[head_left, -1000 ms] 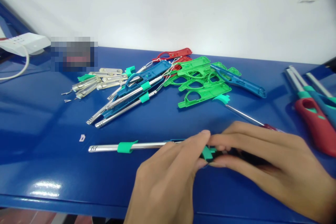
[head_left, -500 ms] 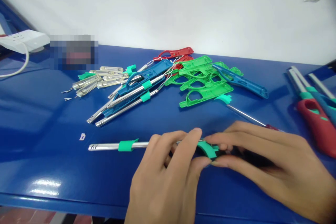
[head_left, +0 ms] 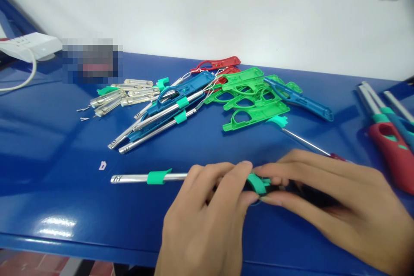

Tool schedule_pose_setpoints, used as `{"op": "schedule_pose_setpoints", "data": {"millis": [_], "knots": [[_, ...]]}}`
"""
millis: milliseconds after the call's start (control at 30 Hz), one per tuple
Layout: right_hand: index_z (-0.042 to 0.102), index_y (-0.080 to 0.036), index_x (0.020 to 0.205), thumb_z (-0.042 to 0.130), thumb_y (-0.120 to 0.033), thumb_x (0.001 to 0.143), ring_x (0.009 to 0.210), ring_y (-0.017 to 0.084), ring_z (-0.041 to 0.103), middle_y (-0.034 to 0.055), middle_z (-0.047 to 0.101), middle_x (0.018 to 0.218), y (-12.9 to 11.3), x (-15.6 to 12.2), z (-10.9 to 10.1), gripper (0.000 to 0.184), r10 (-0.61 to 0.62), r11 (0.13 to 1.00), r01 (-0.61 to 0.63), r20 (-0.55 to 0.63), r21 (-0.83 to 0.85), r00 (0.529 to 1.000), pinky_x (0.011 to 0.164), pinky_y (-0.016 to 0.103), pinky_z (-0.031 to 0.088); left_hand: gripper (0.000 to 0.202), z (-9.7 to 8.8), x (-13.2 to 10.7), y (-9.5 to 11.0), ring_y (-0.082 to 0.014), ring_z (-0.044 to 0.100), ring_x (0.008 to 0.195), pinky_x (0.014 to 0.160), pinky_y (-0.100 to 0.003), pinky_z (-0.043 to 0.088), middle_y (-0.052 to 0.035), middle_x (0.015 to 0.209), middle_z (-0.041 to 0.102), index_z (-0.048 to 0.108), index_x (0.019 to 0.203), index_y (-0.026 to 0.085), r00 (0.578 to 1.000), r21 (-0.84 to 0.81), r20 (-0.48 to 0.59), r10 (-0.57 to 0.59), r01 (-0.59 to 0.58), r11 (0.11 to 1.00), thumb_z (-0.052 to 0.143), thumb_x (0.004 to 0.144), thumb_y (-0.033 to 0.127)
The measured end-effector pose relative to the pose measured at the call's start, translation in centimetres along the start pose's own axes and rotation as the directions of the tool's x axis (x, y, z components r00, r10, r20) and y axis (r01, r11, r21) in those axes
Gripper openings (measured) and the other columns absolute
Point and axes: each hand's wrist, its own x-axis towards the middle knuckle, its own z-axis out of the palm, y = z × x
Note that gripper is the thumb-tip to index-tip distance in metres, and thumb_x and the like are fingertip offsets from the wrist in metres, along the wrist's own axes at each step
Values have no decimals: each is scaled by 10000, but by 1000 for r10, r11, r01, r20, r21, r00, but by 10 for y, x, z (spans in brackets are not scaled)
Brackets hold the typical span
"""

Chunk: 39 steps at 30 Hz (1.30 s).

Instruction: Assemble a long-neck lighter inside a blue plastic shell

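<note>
A long lighter lies on the blue table [head_left: 48,146] near the front edge, its metal tube [head_left: 136,178] pointing left with a teal clip [head_left: 158,177] on it. My left hand [head_left: 207,220] is closed over the tube's inner end, thumb and fingers pinching a teal trigger piece [head_left: 258,183]. My right hand [head_left: 330,198] is closed on the lighter's body, which is mostly hidden under the fingers. Both hands meet at the teal piece.
Behind the hands lies a heap of green shells [head_left: 249,99], blue shells [head_left: 181,92], red shells [head_left: 216,64] and metal tubes [head_left: 152,127]. Clear fuel cartridges [head_left: 123,97] lie at left. Finished lighters [head_left: 388,138] lie at right. A screwdriver shaft [head_left: 304,140] runs near my right hand. A white power strip [head_left: 29,45] sits far left.
My left hand slid its fingers further over the tube and curled them, and the teal trigger piece between the fingertips tilted. The right hand barely moved.
</note>
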Motion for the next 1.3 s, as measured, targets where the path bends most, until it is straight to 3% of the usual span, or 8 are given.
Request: {"op": "schedule_pose_setpoints", "data": {"millis": [133, 400, 667, 800, 967, 1100, 1200, 1300], "knots": [[779, -390, 1459, 575, -505, 1438, 866, 139, 890, -59, 883, 1149, 0, 0, -2, 235, -26, 999, 26, 14, -42, 1000, 902, 198, 781, 387, -1, 0, 3, -142, 928, 982, 883, -182, 777, 28, 1290, 973, 859, 1505, 303, 999, -35, -12, -43, 42, 998, 793, 1192, 85], [785, -389, 1455, 576, -519, 1432, 889, 140, 897, -63, 887, 1172, -1, -2, 2, 247, -19, 998, 19, 4, -56, 1000, 924, 206, 790, 378, 0, 2, 5, -228, 961, 972, 1046, -357, 837, -17, 1238, 1001, 895, 1487, 292, 999, -1, -19, -40, 40, 999, 809, 1172, 102], [760, -373, 1465, 569, -497, 1436, 898, 157, 905, -46, 900, 1186, 2, -3, 1, 229, -30, 997, 30, 13, -76, 999, 913, 218, 798, 392, 2, 0, 4, -260, 970, 943, 1035, -425, 861, -7, 1195, 1008, 907, 1496, 345, 998, 14, -34, -61, 62, 998, 817, 1172, 144], [769, -375, 1517, 584, -461, 1431, 902, 161, 902, -41, 903, 1214, 4, -3, -1, 221, -42, 995, 44, 25, -87, 999, 929, 218, 795, 417, 3, 1, 5, -237, 973, 996, 1044, -380, 850, -13, 1208, 1003, 884, 1507, 315, 998, -2, -35, -50, 50, 999, 792, 1163, 98], [865, -458, 1597, 611, -497, 1416, 868, 160, 874, -30, 865, 1235, 7, -14, 3, 315, -6, 999, 7, 11, -50, 1000, 919, 238, 795, 263, 5, 23, 14, -309, 961, 1034, 920, -424, 857, -65, 1167, 978, 954, 1435, 351, 996, 8, -59, -71, 71, 997, 871, 1187, 325], [842, -517, 1688, 609, -502, 1414, 897, 175, 841, -14, 824, 1271, 10, -24, 7, 360, 34, 999, -34, 0, -12, 999, 937, 268, 796, 298, 5, 46, 20, -335, 944, 1048, 864, -438, 850, -94, 1178, 963, 965, 1444, 362, 995, 2, -70, -66, 66, 998, 893, 1187, 495], [840, -522, 1704, 618, -472, 1412, 886, 172, 825, -11, 811, 1269, 12, -25, 7, 371, 27, 1000, -27, 13, 2, 1000, 939, 269, 790, 318, 3, 43, 18, -332, 937, 1021, 836, -437, 846, -98, 1187, 961, 958, 1458, 360, 995, -1, -66, -69, 69, 998, 894, 1178, 498], [879, -502, 1657, 636, -474, 1406, 873, 168, 832, -14, 823, 1242, 12, -20, 7, 350, 30, 999, -30, -1, 12, 1000, 912, 262, 787, 292, 1, 25, 14, -299, 923, 939, 791, -409, 831, -82, 1174, 965, 947, 1458, 348, 996, -15, -53, -78, 78, 997, 875, 1177, 380]]}}
